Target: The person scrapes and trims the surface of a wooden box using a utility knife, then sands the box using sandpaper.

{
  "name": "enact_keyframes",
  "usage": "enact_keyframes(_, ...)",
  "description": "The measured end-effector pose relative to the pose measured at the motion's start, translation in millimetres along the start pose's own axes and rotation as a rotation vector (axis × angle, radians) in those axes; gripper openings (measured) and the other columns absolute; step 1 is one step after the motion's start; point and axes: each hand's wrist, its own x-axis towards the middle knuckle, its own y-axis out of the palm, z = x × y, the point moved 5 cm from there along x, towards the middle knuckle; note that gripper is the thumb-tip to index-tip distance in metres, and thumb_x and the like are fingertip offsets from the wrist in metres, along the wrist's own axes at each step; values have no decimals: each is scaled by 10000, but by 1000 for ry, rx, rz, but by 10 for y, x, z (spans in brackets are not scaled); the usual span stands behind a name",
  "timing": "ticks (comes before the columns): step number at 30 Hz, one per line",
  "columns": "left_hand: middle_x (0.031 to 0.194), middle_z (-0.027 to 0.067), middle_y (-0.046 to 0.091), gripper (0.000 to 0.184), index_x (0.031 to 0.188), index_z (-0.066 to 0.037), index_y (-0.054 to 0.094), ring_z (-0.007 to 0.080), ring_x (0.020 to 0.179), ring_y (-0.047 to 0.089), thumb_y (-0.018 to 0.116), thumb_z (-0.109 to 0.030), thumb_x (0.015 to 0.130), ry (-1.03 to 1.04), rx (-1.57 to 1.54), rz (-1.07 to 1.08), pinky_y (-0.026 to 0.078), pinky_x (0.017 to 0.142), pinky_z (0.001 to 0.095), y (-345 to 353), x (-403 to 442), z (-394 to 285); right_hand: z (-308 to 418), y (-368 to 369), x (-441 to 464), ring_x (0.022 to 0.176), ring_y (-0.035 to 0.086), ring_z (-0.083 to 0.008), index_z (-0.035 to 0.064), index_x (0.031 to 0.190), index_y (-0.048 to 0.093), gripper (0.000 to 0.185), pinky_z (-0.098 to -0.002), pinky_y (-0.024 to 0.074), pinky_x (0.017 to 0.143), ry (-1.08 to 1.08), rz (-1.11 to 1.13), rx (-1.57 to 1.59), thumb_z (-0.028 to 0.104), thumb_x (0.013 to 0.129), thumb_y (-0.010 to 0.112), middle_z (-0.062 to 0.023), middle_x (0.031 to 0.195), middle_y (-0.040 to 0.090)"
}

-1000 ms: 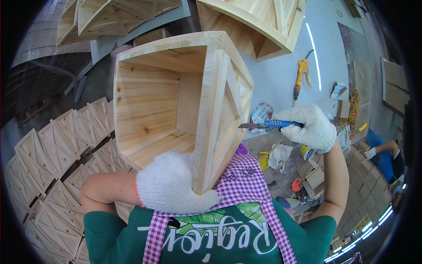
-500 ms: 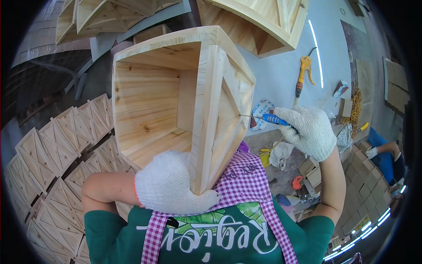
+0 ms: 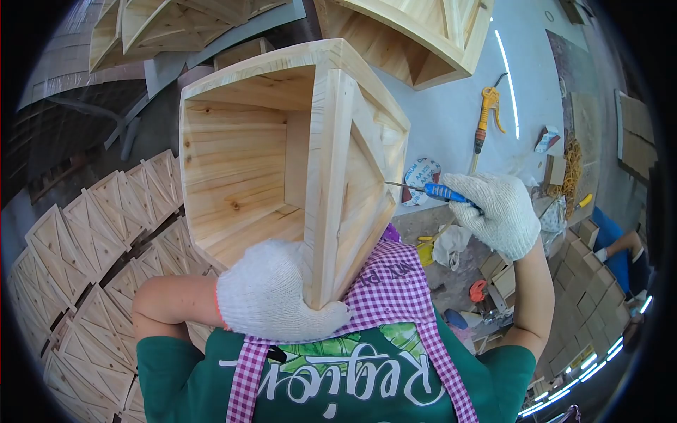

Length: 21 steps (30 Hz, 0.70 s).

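A pale wooden box [image 3: 331, 176] with crossed slats on its side rests tilted in front of my body, its hollow facing left. My left hand [image 3: 271, 292], in a white knit glove, grips the near lower corner, thumb stretched along the edge. In my gloved right hand [image 3: 497, 211] is a blue-handled craft knife [image 3: 444, 192] with a thin, pointed blade. The blade's tip touches, or nearly touches, the slatted side near its inner joint; I cannot tell which. A round sanding disc [image 3: 422, 180] lies behind the blade.
A yellow air blow gun [image 3: 488, 106] lies on the pale work surface [image 3: 444, 120], beyond the knife. Another wooden box [image 3: 416, 42] stands at the back. Several latticed wooden pieces [image 3: 99, 247] are stacked at left. A co-worker's arm [image 3: 624, 247] shows at far right.
The box has turned very slightly, its front corner shifting left. My right hand and the knife have barely moved. The co-worker's hand at far right has shifted.
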Motion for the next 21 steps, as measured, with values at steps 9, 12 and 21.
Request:
enact_keyframes(9,840,206,736,569,1084,21,695,391,756,730,798,-452,785,19,25,13,597,682,439,20,-15,-17,145,8,58,707,677,-322,127,1158,711,303,-423,550,636,-89,54,-197,220,870,685,-111,803,672)
enact_keyframes(12,828,197,736,574,1100,21,690,399,754,726,796,-447,785,-38,74,69,596,685,442,8,3,-67,99,-36,75,761,690,-324,107,1165,707,307,-428,555,664,-23,160,29,226,884,676,-119,854,694)
enact_keyframes(21,1030,221,744,663,1249,69,641,318,951,746,793,-374,779,44,-207,-124,591,842,381,-130,-68,133,-524,62,-335,903,713,-362,45,1190,716,376,-435,564,792,295,-319,245,185,843,753,-173,1007,736)
